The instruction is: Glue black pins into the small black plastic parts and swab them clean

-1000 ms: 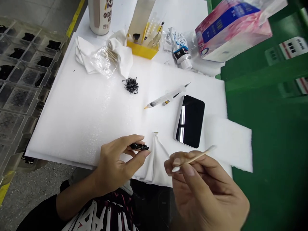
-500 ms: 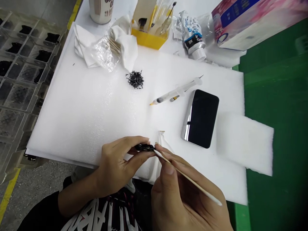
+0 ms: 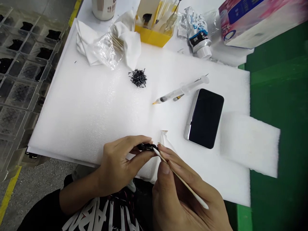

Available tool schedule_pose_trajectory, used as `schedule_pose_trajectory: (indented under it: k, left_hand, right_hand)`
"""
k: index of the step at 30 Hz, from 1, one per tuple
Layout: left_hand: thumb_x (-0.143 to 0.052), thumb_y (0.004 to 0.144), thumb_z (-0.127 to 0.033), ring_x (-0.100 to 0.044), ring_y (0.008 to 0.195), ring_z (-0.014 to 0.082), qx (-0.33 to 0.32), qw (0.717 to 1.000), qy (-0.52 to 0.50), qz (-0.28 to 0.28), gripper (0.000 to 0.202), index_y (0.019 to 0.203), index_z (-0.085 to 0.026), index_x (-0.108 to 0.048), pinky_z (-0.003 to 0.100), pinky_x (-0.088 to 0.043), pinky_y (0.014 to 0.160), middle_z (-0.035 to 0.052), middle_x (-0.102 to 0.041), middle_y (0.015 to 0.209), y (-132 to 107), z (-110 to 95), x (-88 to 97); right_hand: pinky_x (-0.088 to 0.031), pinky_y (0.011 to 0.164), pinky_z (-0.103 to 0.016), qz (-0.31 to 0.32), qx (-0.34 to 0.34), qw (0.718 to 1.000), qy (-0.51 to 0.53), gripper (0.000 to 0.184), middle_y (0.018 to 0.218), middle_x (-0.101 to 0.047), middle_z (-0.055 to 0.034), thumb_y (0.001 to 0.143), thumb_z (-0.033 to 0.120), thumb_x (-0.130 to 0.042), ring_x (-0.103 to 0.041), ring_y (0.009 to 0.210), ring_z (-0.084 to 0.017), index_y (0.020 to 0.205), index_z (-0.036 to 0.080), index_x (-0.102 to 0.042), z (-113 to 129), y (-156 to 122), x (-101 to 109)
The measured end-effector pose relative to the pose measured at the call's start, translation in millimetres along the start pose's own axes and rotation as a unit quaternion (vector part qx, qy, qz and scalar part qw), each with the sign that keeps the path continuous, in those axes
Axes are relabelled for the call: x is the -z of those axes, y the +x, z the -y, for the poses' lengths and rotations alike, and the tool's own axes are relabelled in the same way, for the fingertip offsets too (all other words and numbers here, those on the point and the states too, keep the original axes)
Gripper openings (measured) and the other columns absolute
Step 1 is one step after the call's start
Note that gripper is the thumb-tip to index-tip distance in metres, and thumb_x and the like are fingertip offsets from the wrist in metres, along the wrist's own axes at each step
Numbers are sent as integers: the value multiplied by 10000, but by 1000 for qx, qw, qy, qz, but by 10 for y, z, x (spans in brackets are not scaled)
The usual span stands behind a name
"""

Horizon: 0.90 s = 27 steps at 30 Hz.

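Observation:
Between thumb and fingers, my left hand [image 3: 122, 162] pinches a small glossy black part [image 3: 145, 147] near the front edge of the white foam sheet. My right hand [image 3: 185, 192] is closed on a double-ended cotton swab [image 3: 181, 180]. One swab tip touches or nearly touches the right end of the black part; the other points down to the right. A fingertip of my right hand is close beside the part as well. The exact kind of the black part is hard to make out, since my fingers cover much of it.
On the foam sheet [image 3: 84, 106] lie a pile of tiny black pins [image 3: 138, 78], a syringe [image 3: 180, 89] and a phone-like device [image 3: 205, 118]. Behind stand a yellow holder [image 3: 154, 37], a tube [image 3: 198, 35] and a pink box [image 3: 255, 24]. Compartment trays [image 3: 21, 77] are at left.
The swab has turned slightly in my right hand, its rear end swinging down and left. My left hand still grips the black part; the whole view has shifted a little.

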<state>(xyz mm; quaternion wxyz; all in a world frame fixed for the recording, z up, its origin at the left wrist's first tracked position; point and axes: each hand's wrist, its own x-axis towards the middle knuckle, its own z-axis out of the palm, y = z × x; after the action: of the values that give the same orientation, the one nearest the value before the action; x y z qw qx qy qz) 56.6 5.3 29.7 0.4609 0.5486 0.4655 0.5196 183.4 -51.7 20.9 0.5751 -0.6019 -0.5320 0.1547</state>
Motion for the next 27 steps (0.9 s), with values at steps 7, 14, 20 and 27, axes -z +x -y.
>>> schedule_pose_trajectory:
  k: [7, 14, 20, 27]
  left_hand:
    - [-894, 1060, -177, -957, 914, 281, -8, 1000, 8, -2, 167, 1184, -288, -883, 395, -853, 808, 33, -966, 1083, -3, 7, -2]
    - [-900, 1055, -201, -957, 959, 304, 34, 999, -5, 7, 221, 1208, -361, -897, 465, -859, 844, 13, -964, 1115, -11, 3, 10]
    - [-895, 1062, -210, -958, 945, 286, 27, 1000, 2, 3, 167, 1170, -337, -893, 421, -854, 836, 13, -966, 1109, -8, -1, 9]
    - [-853, 1051, -121, -958, 924, 265, -14, 1000, 25, 10, 157, 1169, -222, -874, 334, -834, 828, 67, -968, 1089, 7, 24, 3]
  right_hand:
    - [-825, 884, -643, -39, 32, 999, -20, 260, 1046, -898, -50, 960, 96, -900, -919, 1012, -355, 1169, 251, -882, 66, 133, -75]
    - [-829, 877, -600, -51, 25, 998, 23, 410, 1066, -914, -17, 925, -15, -877, -921, 987, -323, 1209, 279, -900, 82, 144, -131]
    - [-823, 904, -593, -38, 20, 998, 36, 413, 1072, -913, -17, 934, -13, -881, -920, 1007, -318, 1227, 277, -902, 88, 167, -116]
    - [-805, 925, -689, -30, -1, 999, 15, 240, 1072, -901, -49, 985, 95, -892, -917, 1009, -360, 1168, 249, -879, 93, 136, -65]
